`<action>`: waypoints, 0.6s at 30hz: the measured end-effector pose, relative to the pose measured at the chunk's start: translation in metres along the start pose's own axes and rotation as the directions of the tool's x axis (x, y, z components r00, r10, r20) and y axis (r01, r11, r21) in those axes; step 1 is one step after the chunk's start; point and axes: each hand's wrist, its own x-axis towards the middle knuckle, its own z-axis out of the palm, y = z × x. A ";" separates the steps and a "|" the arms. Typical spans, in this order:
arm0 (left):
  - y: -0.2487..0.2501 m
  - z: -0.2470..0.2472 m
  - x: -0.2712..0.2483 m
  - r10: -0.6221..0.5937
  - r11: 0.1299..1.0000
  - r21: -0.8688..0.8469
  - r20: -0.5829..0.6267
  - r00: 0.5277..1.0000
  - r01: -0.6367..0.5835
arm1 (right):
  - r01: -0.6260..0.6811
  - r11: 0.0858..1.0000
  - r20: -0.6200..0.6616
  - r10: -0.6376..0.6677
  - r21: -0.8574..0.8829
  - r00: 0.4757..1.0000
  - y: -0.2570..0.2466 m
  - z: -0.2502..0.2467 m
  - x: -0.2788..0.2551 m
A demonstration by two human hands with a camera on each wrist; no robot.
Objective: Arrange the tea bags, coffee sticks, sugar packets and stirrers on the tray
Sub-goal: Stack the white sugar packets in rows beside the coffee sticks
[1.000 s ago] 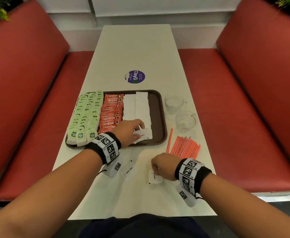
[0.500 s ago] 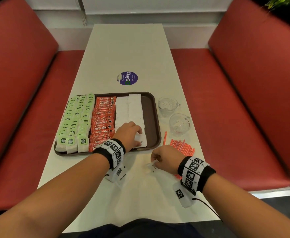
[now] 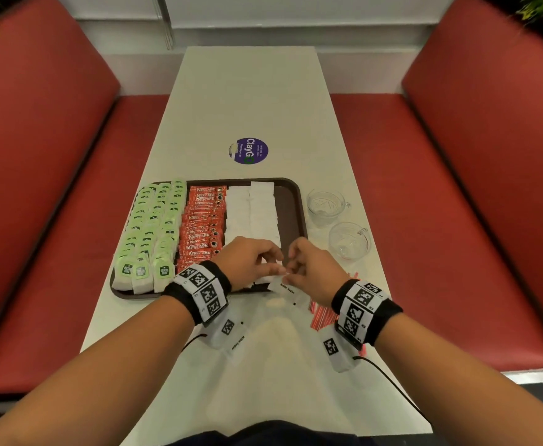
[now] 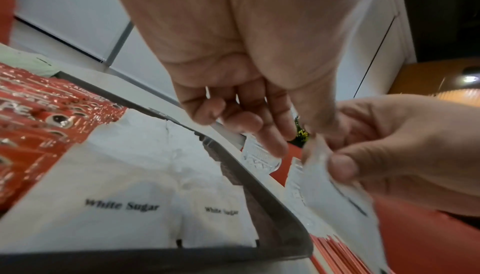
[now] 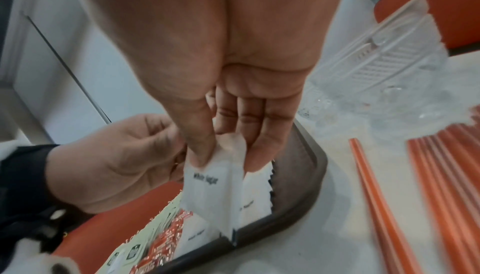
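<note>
A brown tray (image 3: 296,201) holds rows of green tea bags (image 3: 149,233), red coffee sticks (image 3: 202,226) and white sugar packets (image 3: 252,214). Over its near right corner my right hand (image 3: 291,276) pinches one sugar packet (image 3: 284,287) between thumb and fingers, and the packet (image 5: 210,188) hangs down. My left hand (image 3: 275,268) meets it there with loosely curled fingers. In the left wrist view the thumb touches the packet's (image 4: 324,192) top edge while the forefinger stays slightly apart. Orange stirrers (image 3: 323,317) lie on the table beneath my right wrist.
Two empty glass cups (image 3: 325,204) (image 3: 349,241) stand right of the tray. Another sugar packet (image 3: 238,341) lies on the table under my left wrist. A purple sticker (image 3: 247,151) sits beyond the tray. Red benches flank the table.
My right hand lifted a sugar packet off the table and carried it up to the tray's near right corner. My left hand drew back from the sugar row to meet it.
</note>
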 end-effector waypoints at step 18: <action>-0.026 0.024 -0.005 -0.199 0.959 0.190 -0.066 0.978 0.208 | -0.132 0.931 0.104 0.177 -0.340 0.979 0.004 0.025 0.044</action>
